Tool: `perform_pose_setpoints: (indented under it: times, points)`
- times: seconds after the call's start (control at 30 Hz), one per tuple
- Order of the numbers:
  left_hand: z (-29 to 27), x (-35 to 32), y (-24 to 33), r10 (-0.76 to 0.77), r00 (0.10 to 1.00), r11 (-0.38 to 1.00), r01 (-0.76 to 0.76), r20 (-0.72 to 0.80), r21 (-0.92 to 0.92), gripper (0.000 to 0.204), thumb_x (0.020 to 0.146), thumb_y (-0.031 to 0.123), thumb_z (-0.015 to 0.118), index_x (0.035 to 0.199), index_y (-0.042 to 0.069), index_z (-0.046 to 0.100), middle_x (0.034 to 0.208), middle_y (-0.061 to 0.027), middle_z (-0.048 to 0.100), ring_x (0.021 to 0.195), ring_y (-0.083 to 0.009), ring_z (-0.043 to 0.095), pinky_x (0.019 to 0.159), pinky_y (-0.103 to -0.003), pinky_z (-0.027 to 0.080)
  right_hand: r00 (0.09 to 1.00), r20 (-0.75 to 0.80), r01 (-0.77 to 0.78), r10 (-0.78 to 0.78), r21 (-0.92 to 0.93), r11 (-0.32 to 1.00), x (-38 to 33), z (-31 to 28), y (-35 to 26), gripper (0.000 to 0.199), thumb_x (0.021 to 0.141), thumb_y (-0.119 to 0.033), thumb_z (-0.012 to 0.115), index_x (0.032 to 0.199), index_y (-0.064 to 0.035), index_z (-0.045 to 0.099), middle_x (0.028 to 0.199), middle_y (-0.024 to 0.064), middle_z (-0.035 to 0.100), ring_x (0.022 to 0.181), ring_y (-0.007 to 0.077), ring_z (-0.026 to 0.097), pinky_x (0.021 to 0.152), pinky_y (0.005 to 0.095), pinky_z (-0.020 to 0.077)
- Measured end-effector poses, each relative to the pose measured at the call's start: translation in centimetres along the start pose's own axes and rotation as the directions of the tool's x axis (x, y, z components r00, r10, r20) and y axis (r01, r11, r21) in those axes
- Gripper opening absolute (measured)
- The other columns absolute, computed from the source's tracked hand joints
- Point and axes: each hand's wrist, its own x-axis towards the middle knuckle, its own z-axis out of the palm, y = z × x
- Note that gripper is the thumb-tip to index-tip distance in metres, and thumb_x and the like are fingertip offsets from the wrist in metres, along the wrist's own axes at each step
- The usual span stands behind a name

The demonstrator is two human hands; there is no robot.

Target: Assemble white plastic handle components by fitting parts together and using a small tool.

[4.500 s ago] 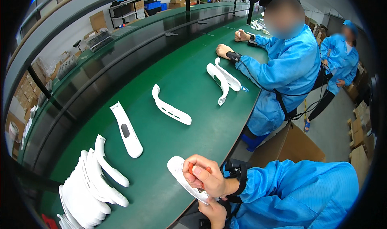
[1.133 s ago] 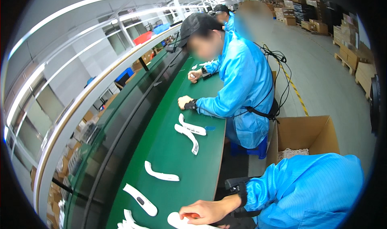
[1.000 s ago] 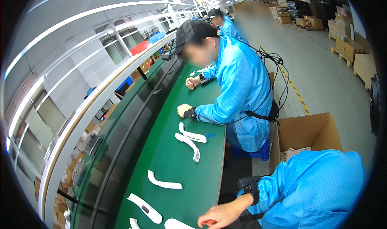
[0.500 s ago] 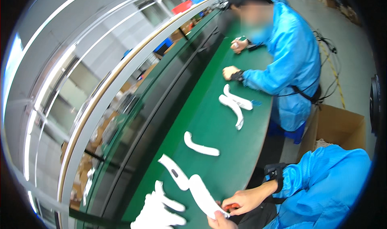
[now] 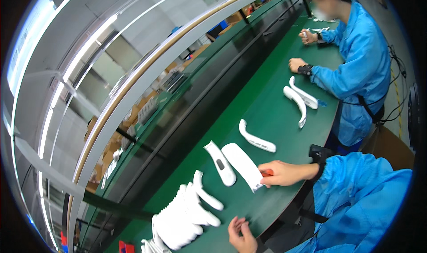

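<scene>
My right hand [image 5: 287, 173] is closed round a small orange-handled tool [image 5: 267, 173]; the tool's working end is hidden. Its fingers are beside the near end of a broad, curved white plastic shell [image 5: 242, 164], which lies on the green table. Apart from the shell, near the table's front edge, my left hand [image 5: 242, 236] has loosely bent, separated fingers with nothing in them. A white casing with a dark oval slot [image 5: 220, 164] lies left of the shell. Beyond them is a curved white handle piece [image 5: 257, 138].
A pile of white curved parts [image 5: 180, 219] covers the table's near left, with a red object [image 5: 126, 247] beside it. Two white pieces [image 5: 297, 101] lie farther along, near a co-worker in a blue smock [image 5: 358, 57]. A dark barrier [image 5: 195, 95] runs along the far side.
My left hand has let go of the white shell and drawn back from it. The shell now lies on the table; my right hand still holds the orange-handled tool. The view has shifted.
</scene>
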Motion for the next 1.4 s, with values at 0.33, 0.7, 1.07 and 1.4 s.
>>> perform_pose_setpoints:
  times: [0.33,0.7,1.07,1.4]
  points:
    - [-1.1,-0.8,-2.0,-0.030,0.999,0.996,0.032,-0.022,0.087,0.025,0.092,0.005,0.053,0.115,-0.003,0.054,0.086,-0.0072,0.064,0.074,-0.0134,0.060,0.070,-0.026,0.048,0.950,-0.149,-0.267,0.273,0.060,0.962,11.6,-2.3,5.0,0.011,0.087,-0.014,0.054,0.094,-0.0056,0.051,0.071,0.0039,0.055,0.045,0.0063,0.042,0.038,0.0244,0.0333]
    - [-1.3,-0.7,-1.4,-0.056,0.996,0.998,0.053,-0.067,-0.044,0.021,0.093,0.005,0.052,0.112,-0.003,0.056,0.082,-0.0062,0.063,0.072,-0.0119,0.059,0.068,-0.025,0.047,0.916,-0.394,-0.053,-0.067,-0.285,0.957,10.2,-2.9,1.6,0.038,0.081,-0.017,0.060,0.114,0.0024,0.058,0.086,0.0168,0.066,0.085,0.0301,0.065,0.080,0.0391,0.0493]
    - [-1.3,-0.9,-1.4,0.000,0.999,0.997,0.005,-0.054,0.082,0.015,0.091,0.007,0.054,0.102,-0.002,0.061,0.079,-0.0091,0.065,0.069,-0.0145,0.061,0.065,-0.027,0.048,0.955,-0.288,-0.269,0.076,-0.724,0.635,3.1,-5.2,3.5,0.027,0.079,-0.019,0.061,0.098,0.0000,0.058,0.088,0.0203,0.065,0.083,0.0376,0.064,0.072,0.0476,0.0498]
    - [-0.3,-1.0,-0.7,0.051,0.998,0.982,-0.043,-0.038,0.186,0.015,0.091,0.007,0.055,0.100,-0.003,0.061,0.079,-0.0117,0.065,0.069,-0.0184,0.062,0.066,-0.029,0.049,0.966,-0.257,-0.158,-0.038,-0.697,0.700,9.4,-5.9,5.6,0.026,0.077,-0.016,0.059,0.099,-0.0031,0.061,0.088,0.0197,0.067,0.086,0.0385,0.065,0.073,0.0469,0.0510]
